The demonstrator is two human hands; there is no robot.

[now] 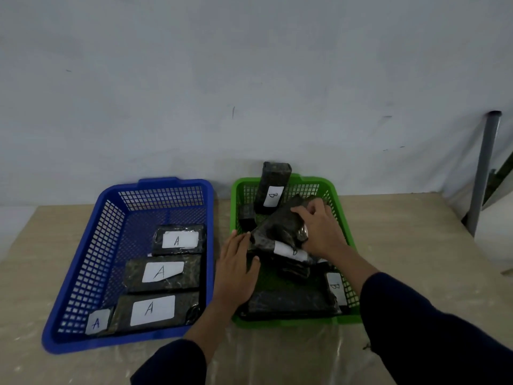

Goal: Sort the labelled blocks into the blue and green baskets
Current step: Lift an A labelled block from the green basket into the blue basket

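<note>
Blue basket (83, 262): four A blocks (162, 273). Beside it, green basket (319, 184): B blocks (272, 190) heaped. Right hand (319, 229) grasps top block (280, 223); left hand (236, 270) flat against it. Table shows no loose blocks; sorting nearly complete.

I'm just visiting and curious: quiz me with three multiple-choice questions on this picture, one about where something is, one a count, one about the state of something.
1. Where do the blocks marked A lie?
A. in the blue basket
B. in the green basket
C. on the bare table

2. How many A labels show?
A. two
B. four
C. six

3. What is the right hand doing?
A. hanging idle
B. resting flat on the table
C. gripping a dark block over the green basket

Answers:
1 A: every A label sits inside the blue basket.
2 B: three large labels and one small label at the near left corner.
3 C: the right hand curls its fingers on a dark block above the green basket.
</note>
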